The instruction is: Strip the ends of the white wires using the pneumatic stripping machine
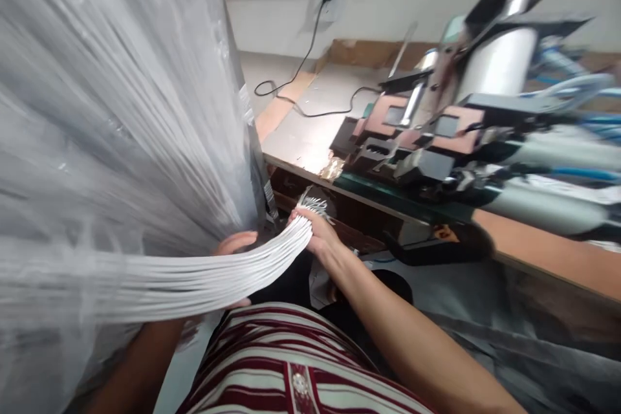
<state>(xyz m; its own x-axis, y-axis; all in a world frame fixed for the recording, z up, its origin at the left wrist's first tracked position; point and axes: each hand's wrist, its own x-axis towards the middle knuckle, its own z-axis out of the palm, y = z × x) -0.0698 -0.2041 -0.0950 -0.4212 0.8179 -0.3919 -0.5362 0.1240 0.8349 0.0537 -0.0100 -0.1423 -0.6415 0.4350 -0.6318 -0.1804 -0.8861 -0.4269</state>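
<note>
A thick bundle of white cords [194, 281] runs from the left edge to the middle of the head view. Near its free end, my right hand [315, 226] is wrapped round it, and the cut tips stick out beyond the fingers. Farther left, my left hand [235, 244] lies behind and under the bundle, with fingers spread above and below it; the palm is hidden by the cords. Grey-white strands under clear plastic [126, 90] fill the left side, close to my left hand.
A machine with metal cylinders [499, 65] and blue hoses stands on the workbench [548, 246] at the right. A black cable [310, 115] runs from a wall socket [332, 5] across the bench. The bench edge lies just beyond my right hand.
</note>
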